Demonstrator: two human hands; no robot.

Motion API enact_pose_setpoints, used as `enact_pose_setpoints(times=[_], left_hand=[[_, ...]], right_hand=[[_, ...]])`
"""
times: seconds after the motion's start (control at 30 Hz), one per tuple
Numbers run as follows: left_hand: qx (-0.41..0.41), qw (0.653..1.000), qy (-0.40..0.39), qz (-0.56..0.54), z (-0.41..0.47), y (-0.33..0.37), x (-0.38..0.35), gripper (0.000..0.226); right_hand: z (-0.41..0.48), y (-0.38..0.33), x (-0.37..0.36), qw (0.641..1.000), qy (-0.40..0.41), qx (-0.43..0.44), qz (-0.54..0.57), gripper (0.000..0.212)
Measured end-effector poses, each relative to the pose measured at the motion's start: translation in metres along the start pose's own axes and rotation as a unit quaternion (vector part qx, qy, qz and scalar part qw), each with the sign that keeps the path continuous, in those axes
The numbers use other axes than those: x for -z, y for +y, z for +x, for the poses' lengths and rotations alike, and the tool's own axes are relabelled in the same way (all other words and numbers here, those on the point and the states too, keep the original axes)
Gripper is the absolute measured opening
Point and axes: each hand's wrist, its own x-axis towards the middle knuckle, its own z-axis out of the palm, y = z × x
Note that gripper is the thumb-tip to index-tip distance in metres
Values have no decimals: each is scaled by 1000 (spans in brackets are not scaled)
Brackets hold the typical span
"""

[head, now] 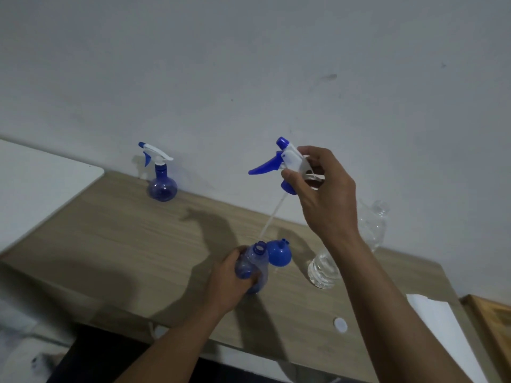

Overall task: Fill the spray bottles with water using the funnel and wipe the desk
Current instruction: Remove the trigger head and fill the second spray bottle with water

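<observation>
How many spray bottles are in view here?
2: one assembled spray bottle stands at the desk's back edge by the wall; one open bottle is in the left hand, its trigger head lifted out.

I count two blue spray bottles, one capped (162,186) and one open (253,268), one loose sprayer head (287,164), one blue funnel (279,253), two clear water bottles (323,269) (373,222), one white cap (340,324).

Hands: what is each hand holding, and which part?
The right hand holds the spray head by its white body and blue collar, lifted above the desk. The left hand grips the open spray bottle around its body.
</observation>
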Motion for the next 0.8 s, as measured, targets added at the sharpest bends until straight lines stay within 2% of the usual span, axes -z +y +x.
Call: enact_pose_setpoints(times=[0.1, 0.27, 0.47, 0.57, 0.67, 0.8], left_hand=[[-2, 1000, -6, -2, 0, 2, -1, 62], [-7, 1000, 5, -1, 1, -2, -2, 65], [-29, 999, 35, 24, -2, -2, -4, 56], [-32, 998, 40, 38, -5, 0, -3, 53], [-28, 998, 44, 19, -5, -1, -5, 50], [-27, 999, 45, 5, -5, -2, -7, 51]], right_hand=[[-8, 14, -9, 1000, -21, -15, 1, 31], [-28, 53, -29, 994, -80, -32, -61, 29], [-63, 93, -43, 977, -167, -76, -108, 23], [-72, 100, -43, 978, -157, -91, -104, 33], [-71, 102, -44, 970, -188, -49, -149, 42], [-71, 105, -48, 960, -216, -39, -176, 47]])
